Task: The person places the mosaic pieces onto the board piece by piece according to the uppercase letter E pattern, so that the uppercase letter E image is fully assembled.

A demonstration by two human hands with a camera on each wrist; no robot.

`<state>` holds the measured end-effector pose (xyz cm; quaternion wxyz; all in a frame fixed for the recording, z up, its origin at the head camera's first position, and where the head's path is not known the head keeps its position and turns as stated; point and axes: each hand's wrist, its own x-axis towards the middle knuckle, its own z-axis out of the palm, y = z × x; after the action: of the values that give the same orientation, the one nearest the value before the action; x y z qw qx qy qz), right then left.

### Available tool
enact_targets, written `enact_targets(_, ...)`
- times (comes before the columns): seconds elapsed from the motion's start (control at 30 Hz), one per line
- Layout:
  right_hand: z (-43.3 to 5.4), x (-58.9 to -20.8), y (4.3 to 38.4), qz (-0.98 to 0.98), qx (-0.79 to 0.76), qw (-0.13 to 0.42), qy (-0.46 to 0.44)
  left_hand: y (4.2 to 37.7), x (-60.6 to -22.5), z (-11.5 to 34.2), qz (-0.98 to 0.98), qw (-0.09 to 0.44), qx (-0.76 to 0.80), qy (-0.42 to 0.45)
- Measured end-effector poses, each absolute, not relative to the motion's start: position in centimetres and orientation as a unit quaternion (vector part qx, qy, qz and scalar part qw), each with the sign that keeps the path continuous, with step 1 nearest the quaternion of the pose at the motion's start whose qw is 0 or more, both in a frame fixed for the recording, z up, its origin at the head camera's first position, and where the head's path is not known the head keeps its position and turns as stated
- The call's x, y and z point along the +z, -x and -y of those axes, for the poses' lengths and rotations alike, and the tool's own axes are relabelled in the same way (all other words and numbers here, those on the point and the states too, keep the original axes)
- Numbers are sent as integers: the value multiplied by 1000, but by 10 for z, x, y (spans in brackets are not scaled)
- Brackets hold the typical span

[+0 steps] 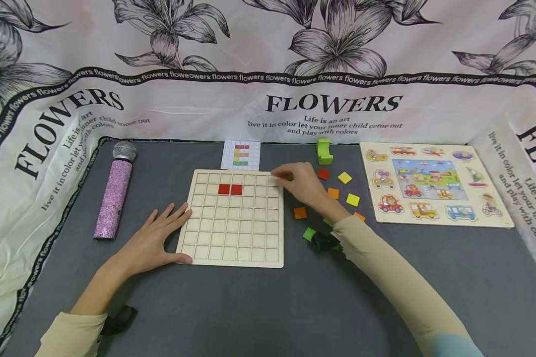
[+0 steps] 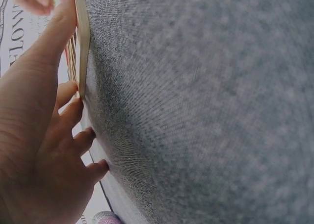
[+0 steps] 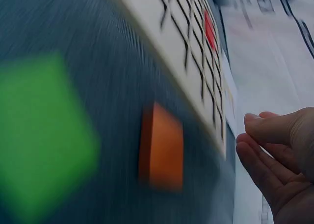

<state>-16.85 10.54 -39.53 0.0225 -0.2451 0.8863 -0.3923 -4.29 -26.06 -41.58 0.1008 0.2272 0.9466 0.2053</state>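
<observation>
A square wooden grid board (image 1: 230, 250) lies on the dark table, with two red square tiles (image 1: 224, 189) side by side in its second row. My left hand (image 1: 154, 243) spreads along the board's left edge, thumb on the near left corner and fingertips at the edge higher up. Over the board's far right corner is my right hand (image 1: 301, 183). In the right wrist view its thumb and fingers (image 3: 267, 128) are bent toward each other, and no tile shows between them. Loose tiles lie beneath and beside the right forearm: a red tile (image 1: 323, 174), yellow tiles (image 1: 345, 177), orange tiles (image 1: 300, 212) and green tiles (image 1: 309, 233).
A pattern card (image 1: 229, 156) with coloured squares sits behind the board. Near it stands a green notched block (image 1: 324, 151). A picture puzzle board (image 1: 429, 218) is at the right, a glittery pink microphone (image 1: 113, 198) at the left. A flower-printed cloth (image 1: 192, 111) borders the table.
</observation>
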Motion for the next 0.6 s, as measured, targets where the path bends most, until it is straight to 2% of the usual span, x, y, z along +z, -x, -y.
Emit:
enact_targets(0.13,-146,-394,170,-905,-371,-19,205,43,-416,261,-948,104,202,-225)
enact_targets(0.3,-184,-395,171,-922,-349,-44,159,44,-415,261,-948,106,200,-224)
enact_targets(0.6,-200,-402,175,-939,-315,-32,132,41,-416,262,-945,101,209,-230)
